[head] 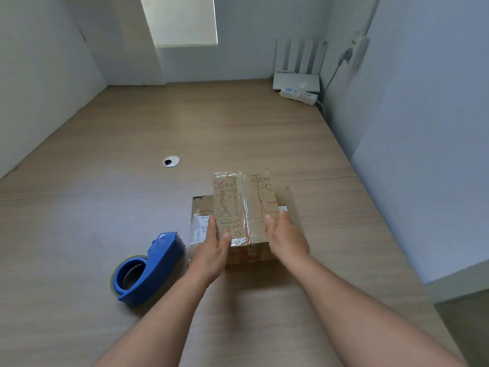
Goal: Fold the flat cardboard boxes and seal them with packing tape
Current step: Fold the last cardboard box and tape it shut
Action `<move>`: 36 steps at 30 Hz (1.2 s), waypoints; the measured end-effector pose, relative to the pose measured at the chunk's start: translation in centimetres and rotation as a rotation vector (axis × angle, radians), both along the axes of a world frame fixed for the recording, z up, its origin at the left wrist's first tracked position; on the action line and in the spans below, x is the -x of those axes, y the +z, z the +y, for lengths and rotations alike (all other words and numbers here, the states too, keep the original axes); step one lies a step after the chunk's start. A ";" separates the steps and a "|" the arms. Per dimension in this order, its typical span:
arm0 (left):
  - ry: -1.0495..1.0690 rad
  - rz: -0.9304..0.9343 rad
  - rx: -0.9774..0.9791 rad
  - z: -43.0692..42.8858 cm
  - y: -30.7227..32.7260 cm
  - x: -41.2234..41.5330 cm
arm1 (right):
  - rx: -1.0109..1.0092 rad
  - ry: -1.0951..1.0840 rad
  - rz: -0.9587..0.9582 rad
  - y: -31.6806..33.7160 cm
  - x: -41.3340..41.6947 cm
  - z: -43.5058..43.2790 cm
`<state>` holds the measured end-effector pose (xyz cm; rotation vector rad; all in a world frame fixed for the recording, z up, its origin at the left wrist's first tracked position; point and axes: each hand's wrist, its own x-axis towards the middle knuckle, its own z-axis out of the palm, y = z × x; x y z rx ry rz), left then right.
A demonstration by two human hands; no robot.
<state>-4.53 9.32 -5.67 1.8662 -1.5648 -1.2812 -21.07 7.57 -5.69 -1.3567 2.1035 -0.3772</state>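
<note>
While both hands are busy, tape dispenser (pixel 150 268): lying on the bench (pixel 119 197), left of the sealed box (pixel 243 205), out of reach unless a hand lets go.
Flat cardboard (pixel 199 207): under the sealed box, poking out to its left and right; drag the box and this sheet could skid along with it.
Left hand (pixel 211 247): fingers (pixel 211 226) along the box's left side, thumb on top, gripping.
Sealed box: glossy tape down the middle seam; it looks wrinkled and may lift.
Right hand (pixel 287 238): gripping the box's right side, thumb on top; with a loose squeeze on slick tape, it slips.
</note>
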 end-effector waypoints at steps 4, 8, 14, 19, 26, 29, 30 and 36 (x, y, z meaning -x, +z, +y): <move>0.027 -0.012 -0.003 -0.2 0.0 -0.1 | -0.089 0.195 -0.032 0.7 1.2 0.2; 0.039 -0.054 -0.014 -0.3 -0.4 -0.1 | -0.103 0.369 0.270 1.7 0.2 1.4; -0.012 0.014 -0.045 -0.3 0.0 -0.8 | -0.042 0.509 0.360 0.5 1.5 1.6; -0.030 0.091 -0.128 -0.9 0.7 -1.6 | -0.143 0.435 -0.222 1.3 6.0 1.9; 0.063 0.256 -0.090 -2.0 1.6 0.5 | -0.016 0.077 -0.485 1.5 3.7 -1.4; 0.151 0.273 -0.095 -2.5 1.7 0.3 | 0.000 0.009 -0.213 1.3 4.1 -1.9; 0.162 0.253 -0.108 -2.6 1.7 0.1 | -0.017 -0.017 -0.171 0.9 4.6 -1.9; -0.002 0.093 -0.282 -1.8 2.4 0.8 | -0.197 -0.161 -0.444 0.4 4.4 -0.7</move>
